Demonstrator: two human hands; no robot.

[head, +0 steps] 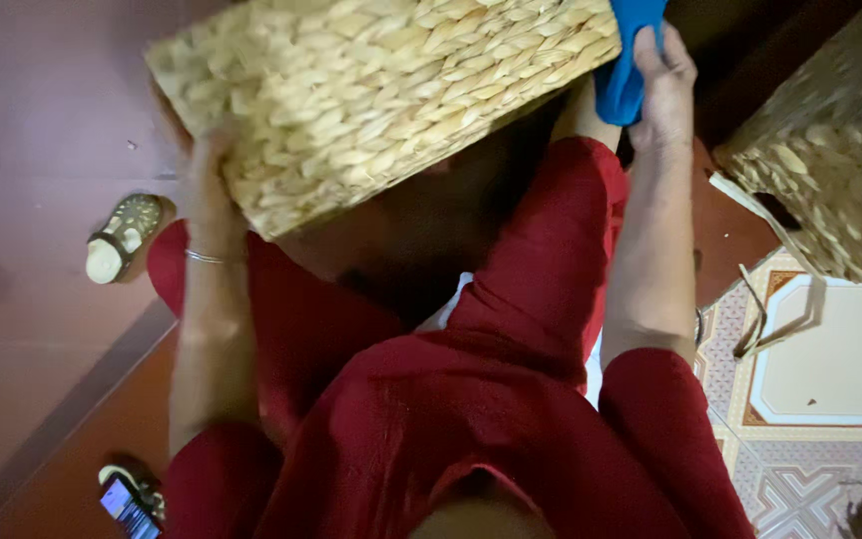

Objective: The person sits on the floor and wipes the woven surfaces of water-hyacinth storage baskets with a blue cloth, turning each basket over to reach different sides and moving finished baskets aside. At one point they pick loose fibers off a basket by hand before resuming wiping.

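Phone (pixel 129 504) low by the left elbow, red lap nearer. Left hand (pixel 207 165) grips the basket's (pixel 371 100) near edge (fingers hidden, grip unclear). Right hand (pixel 662 85) presses a blue cloth (pixel 623 60) to its far side. Second basket (pixel 840 170) sits right, sandal (pixel 124 238) left.

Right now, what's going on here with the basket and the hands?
A person in red clothes sits holding a woven basket over their lap. The left hand grips its lower left edge; the right hand presses a blue cloth against the basket's right end. A second woven basket stands to the right, a sandal lies on the floor at left.
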